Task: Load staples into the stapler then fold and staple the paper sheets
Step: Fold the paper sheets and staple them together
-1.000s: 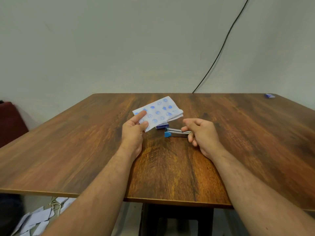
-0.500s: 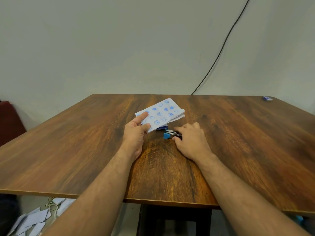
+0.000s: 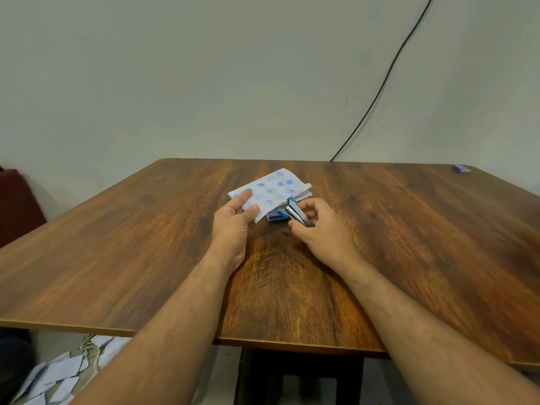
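Head view: left hand (image 3: 233, 220) pinches near corner of folded paper sheets (image 3: 270, 191) at table (image 3: 146, 244) centre. Right hand (image 3: 317, 223) grips stapler (image 3: 295, 213), mouth near paper edge. Folding looks done; stapling remains. Loading state unclear.

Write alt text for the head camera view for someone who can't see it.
A person's right hand grips a small blue stapler beside folded, blue-patterned paper sheets pinched by the left hand, over a wooden table. A small blue box lies under the paper's edge.

Stapler (image 3: 295, 212) right of paper sheets (image 3: 273, 190), on table (image 3: 117, 244)
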`<state>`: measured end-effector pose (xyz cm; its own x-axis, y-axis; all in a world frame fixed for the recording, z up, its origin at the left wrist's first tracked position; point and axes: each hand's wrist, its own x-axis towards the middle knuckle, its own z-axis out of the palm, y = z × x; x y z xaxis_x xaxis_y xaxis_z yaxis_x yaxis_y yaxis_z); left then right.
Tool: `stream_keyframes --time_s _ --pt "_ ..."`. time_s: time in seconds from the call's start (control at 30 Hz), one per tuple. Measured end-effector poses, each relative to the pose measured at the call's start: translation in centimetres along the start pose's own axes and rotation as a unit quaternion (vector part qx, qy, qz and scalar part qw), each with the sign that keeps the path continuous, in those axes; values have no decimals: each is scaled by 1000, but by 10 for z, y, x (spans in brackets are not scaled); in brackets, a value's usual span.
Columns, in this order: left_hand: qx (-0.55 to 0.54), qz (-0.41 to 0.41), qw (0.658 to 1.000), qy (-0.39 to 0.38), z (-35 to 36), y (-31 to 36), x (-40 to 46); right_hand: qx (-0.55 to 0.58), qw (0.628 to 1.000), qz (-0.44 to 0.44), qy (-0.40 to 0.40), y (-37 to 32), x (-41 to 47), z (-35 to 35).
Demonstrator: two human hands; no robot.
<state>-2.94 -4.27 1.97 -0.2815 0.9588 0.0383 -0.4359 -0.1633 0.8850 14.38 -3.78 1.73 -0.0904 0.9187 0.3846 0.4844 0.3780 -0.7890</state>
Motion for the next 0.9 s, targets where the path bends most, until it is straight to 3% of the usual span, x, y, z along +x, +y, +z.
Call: stream_keyframes --time_s 0.2,0.33,0.53,0.9 --pt "-6 10 1000 15 -3 -3 5 214 969 124 -10 -18 6 21" --pt "-4 4 1000 15 -4 -3 5 168 979 114 -16 -12 3 27" --pt "20 20 999 -22 -1 1 -3 245 955 159 -54 -18 5 27" --pt "73 64 994 -44 -4 -8 -1 213 966 128 -69 -14 3 27"
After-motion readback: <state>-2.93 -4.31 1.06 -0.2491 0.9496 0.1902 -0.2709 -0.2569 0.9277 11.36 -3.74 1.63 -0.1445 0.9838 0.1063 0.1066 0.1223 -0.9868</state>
